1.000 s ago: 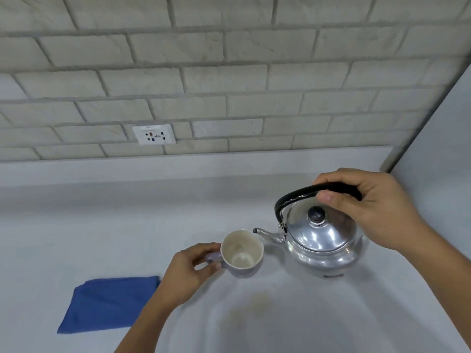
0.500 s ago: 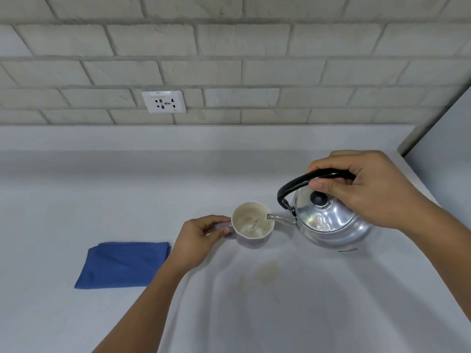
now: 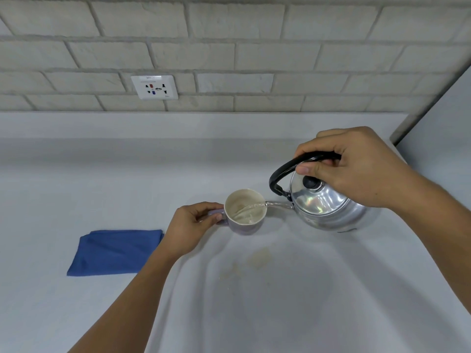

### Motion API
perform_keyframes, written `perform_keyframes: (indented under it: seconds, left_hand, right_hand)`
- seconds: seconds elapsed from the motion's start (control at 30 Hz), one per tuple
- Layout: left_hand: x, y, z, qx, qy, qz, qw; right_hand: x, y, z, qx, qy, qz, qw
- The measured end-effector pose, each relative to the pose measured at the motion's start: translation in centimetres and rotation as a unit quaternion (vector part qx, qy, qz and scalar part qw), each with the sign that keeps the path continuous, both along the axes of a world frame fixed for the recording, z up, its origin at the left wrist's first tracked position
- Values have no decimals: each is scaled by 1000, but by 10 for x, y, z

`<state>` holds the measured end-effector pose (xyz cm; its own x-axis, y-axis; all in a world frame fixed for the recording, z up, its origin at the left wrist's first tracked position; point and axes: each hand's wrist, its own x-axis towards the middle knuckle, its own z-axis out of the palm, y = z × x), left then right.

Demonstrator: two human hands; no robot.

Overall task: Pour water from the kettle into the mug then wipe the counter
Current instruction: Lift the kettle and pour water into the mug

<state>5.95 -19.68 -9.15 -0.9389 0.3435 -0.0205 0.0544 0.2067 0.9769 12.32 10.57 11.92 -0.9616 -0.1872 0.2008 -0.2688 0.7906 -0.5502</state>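
Observation:
A shiny steel kettle (image 3: 323, 205) with a black handle hangs tilted to the left above the counter, my right hand (image 3: 356, 166) gripping its handle. A thin stream of water runs from its spout into a lilac mug (image 3: 246, 212) with a cream inside, standing on the pale counter (image 3: 331, 289). My left hand (image 3: 191, 230) holds the mug's handle on its left side. A folded blue cloth (image 3: 114, 252) lies flat on the counter left of my left forearm.
A faint brownish stain (image 3: 257, 258) marks the counter in front of the mug. A white wall socket (image 3: 154, 87) sits in the brick wall behind. A grey side panel (image 3: 443, 138) bounds the counter on the right.
The kettle has tipped further toward the mug and water now flows into it. The view has shifted so the counter sits lower and nearer. My left hand stays on the mug's handle.

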Motion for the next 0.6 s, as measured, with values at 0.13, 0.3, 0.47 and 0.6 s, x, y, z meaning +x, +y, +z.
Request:
perform_keyframes:
  seconds: [0.13,0.3,0.47,0.6]
  left_hand:
    - [-2,0,-1,-8,3,1,1000]
    - [-2,-1,-3,-10,4,-3,1000]
    - [-3,-2,-3,-11,6,-8,1000]
    - [-3,-2,-3,-12,8,-10,1000]
  right_hand:
    - [-1,-1,3,10,2,5,1000]
    - [-3,-2,3,20,3,8,1000]
    - [-4,-5,6,53,13,12,998]
    - [-6,-8,9,66,14,15,998]
